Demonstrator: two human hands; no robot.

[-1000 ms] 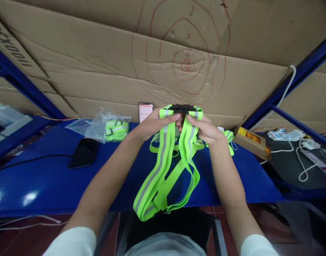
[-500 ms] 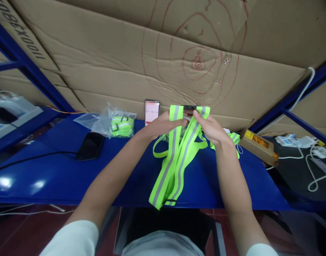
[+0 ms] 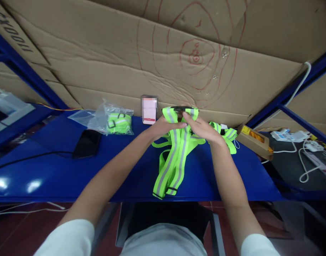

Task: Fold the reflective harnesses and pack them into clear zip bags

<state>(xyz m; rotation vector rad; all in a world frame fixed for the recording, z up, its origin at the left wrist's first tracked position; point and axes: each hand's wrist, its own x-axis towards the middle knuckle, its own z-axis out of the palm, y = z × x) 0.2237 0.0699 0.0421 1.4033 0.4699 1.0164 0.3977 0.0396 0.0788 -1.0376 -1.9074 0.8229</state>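
Note:
Neon green straps (image 3: 176, 156) with grey reflective stripes hang from both hands over the blue table (image 3: 120, 177), their lower ends with black buckles near its front edge. My left hand (image 3: 166, 127) grips the straps from the left, thumb pointing right. From the right, my right hand (image 3: 198, 126) holds the same straps, its thumb near a black buckle (image 3: 182, 108) at the top. Fingers behind the straps are partly hidden. More green strap lies on the table behind and to the right of the hands.
A clear bag with a folded green strap (image 3: 119, 123), a black phone (image 3: 87, 143) with a cable and an upright lit phone (image 3: 149, 110) are at left. A brown box (image 3: 255, 142) stands right. Cardboard (image 3: 99, 53) rises behind.
The top of the straps has spread wider to the left, and the lower ends have shifted slightly up. Both hands still hold the straps. The whole view has shifted a little.

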